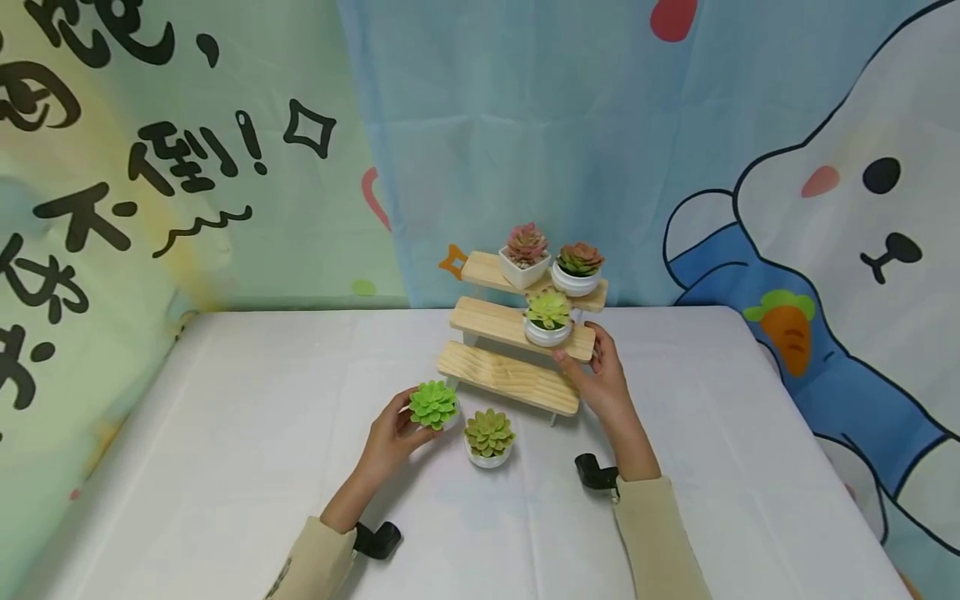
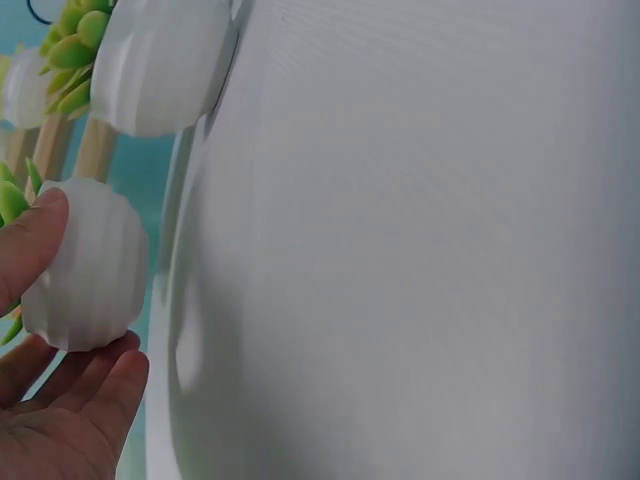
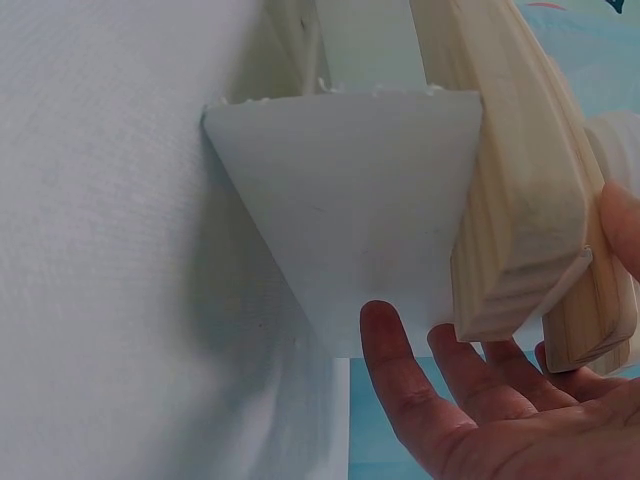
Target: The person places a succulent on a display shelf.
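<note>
My left hand (image 1: 396, 435) holds a bright green potted succulent (image 1: 433, 405) between thumb and fingers, left of the stand's front. In the left wrist view its ribbed white pot (image 2: 92, 265) appears raised off the cloth. Another green succulent (image 1: 489, 435) in a white pot stands on the table beside it. My right hand (image 1: 603, 379) grips the right end of the middle shelf of a three-tier wooden stand (image 1: 498, 375). In the right wrist view, its fingers reach along the white side support (image 3: 350, 200). A yellow-green succulent (image 1: 548, 312) sits on that middle shelf, near the right hand.
On the top shelf stand a pink succulent (image 1: 527, 247) in a square white pot and a reddish-green succulent (image 1: 577, 265) in a round one. White cloth covers the table (image 1: 285, 383). A printed curtain (image 1: 525, 108) hangs behind the table.
</note>
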Tool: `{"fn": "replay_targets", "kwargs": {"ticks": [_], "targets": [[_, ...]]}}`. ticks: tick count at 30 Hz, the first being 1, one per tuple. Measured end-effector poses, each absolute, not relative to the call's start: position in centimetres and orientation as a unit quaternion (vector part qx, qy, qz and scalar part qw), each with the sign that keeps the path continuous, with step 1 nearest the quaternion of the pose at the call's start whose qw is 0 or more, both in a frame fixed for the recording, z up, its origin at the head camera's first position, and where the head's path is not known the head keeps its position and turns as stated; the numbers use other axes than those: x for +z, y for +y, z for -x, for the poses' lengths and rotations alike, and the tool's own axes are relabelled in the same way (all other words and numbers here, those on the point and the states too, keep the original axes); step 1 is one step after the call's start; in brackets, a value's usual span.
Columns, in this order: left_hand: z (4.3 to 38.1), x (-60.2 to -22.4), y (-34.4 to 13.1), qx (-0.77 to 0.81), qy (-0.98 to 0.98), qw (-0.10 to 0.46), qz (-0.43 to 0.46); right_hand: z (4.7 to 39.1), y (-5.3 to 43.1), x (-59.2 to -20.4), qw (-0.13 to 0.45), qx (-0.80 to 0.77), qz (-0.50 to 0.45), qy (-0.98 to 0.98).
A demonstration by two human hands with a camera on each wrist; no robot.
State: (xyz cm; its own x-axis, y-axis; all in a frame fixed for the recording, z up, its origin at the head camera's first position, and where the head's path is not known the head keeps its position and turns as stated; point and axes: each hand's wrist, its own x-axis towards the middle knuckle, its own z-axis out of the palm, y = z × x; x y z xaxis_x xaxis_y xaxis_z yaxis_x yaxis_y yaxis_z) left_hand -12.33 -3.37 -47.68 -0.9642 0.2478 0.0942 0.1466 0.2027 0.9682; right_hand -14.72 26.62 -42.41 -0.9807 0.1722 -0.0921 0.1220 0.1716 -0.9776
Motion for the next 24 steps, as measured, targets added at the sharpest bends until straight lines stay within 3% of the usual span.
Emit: {"fn": "replay_targets", "kwargs": {"ticks": [15,24], "targets": [[11.4,-46.9,-5.3,0.606,0.786,0.022,-0.118,14.7,26.7,-43.0,0.047,0.630,0.095,-0.769],[11.5,-46.5,-5.2,0.614,0.780,0.016,-0.121,14.8,26.7,-42.6,0.017,0.641,0.086,-0.763]]}}
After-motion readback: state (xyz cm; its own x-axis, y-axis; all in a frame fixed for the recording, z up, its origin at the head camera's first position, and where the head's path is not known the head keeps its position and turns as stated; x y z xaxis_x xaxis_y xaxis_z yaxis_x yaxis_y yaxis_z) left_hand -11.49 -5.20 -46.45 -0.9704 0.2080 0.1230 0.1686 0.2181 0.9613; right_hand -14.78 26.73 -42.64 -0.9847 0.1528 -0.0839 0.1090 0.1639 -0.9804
